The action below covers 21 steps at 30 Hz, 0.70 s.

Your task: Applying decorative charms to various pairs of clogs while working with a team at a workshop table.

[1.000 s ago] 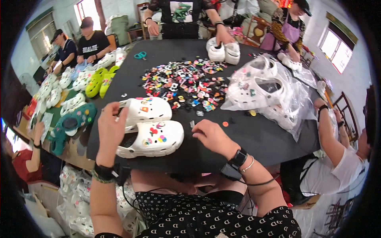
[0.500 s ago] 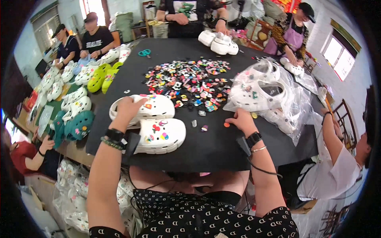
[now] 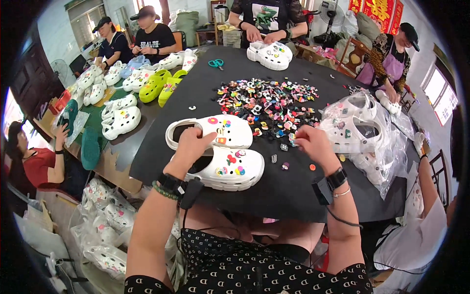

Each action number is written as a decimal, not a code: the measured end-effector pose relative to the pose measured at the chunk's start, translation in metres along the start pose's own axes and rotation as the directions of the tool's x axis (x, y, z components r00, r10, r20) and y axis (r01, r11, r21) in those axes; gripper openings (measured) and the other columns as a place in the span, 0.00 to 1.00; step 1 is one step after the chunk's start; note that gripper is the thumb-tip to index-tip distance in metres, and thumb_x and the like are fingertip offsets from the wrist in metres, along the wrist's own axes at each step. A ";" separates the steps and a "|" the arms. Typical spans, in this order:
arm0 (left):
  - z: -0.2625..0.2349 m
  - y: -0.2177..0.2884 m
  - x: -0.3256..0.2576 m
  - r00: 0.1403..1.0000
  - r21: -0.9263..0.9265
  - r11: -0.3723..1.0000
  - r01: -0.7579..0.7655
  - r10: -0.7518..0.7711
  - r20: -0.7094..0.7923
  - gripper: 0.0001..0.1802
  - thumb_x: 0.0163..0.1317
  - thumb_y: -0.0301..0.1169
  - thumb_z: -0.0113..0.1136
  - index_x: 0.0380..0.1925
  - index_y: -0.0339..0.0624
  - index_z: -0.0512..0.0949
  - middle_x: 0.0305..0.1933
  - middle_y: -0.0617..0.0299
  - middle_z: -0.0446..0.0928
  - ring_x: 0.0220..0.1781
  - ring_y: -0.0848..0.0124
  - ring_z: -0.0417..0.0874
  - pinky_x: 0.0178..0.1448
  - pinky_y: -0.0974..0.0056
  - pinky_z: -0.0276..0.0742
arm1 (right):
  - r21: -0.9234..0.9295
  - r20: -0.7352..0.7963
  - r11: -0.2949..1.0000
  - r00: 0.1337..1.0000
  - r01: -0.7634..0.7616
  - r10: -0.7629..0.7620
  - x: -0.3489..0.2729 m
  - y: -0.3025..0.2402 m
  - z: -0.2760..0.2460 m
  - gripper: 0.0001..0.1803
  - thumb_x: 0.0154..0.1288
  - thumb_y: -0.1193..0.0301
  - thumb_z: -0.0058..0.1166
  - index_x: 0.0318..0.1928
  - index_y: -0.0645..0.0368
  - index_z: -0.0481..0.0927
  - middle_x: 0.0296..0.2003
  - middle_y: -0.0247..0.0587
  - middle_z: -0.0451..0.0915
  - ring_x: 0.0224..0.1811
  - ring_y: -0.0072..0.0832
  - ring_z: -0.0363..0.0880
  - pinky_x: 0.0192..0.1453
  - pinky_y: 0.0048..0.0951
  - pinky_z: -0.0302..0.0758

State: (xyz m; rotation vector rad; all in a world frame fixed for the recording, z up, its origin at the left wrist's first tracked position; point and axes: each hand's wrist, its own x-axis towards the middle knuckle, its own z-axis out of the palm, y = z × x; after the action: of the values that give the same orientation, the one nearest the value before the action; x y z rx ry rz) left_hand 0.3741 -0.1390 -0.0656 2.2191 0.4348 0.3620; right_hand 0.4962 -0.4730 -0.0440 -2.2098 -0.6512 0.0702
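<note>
Left hand (image 3: 192,145) grip on white clog (image 3: 230,168), wrist bent.

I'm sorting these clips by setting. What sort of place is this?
Probably a small workshop where clogs get decorated by hand. Several people sit round a black table with a heap of small colourful charms, white clogs under the left hand, and bagged clogs.
</note>
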 end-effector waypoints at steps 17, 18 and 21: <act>0.024 -0.028 -0.002 0.932 0.030 0.957 -0.288 0.287 -0.221 0.24 0.55 0.43 0.68 0.16 0.32 0.73 0.25 0.45 0.74 0.34 0.49 0.73 0.42 0.48 0.66 | -0.407 0.076 0.851 0.941 0.332 -0.331 0.078 0.020 0.064 0.10 0.55 0.79 0.58 0.40 0.64 0.77 0.37 0.51 0.78 0.45 0.47 0.77 0.50 0.42 0.75; 0.024 -0.030 -0.002 0.917 0.079 0.951 -0.300 0.310 -0.251 0.24 0.55 0.43 0.68 0.16 0.33 0.73 0.25 0.45 0.74 0.35 0.49 0.72 0.43 0.48 0.66 | -0.346 0.007 0.871 0.930 0.348 -0.368 0.081 0.013 0.064 0.11 0.55 0.79 0.58 0.40 0.64 0.78 0.38 0.51 0.78 0.46 0.47 0.77 0.50 0.42 0.75; 0.020 -0.027 -0.004 0.931 0.045 0.956 -0.291 0.294 -0.215 0.23 0.55 0.43 0.68 0.16 0.33 0.73 0.26 0.47 0.74 0.34 0.49 0.72 0.44 0.48 0.65 | -0.198 -0.095 0.911 0.919 0.361 -0.384 0.077 -0.038 0.064 0.10 0.55 0.79 0.60 0.39 0.62 0.80 0.39 0.50 0.78 0.46 0.46 0.77 0.51 0.42 0.74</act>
State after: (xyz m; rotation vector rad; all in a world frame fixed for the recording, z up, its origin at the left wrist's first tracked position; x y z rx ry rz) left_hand 0.3739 -0.1381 -0.0995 2.2679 0.2187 0.7711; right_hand 0.5302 -0.3718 -0.0467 -2.1935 -1.0269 -0.3406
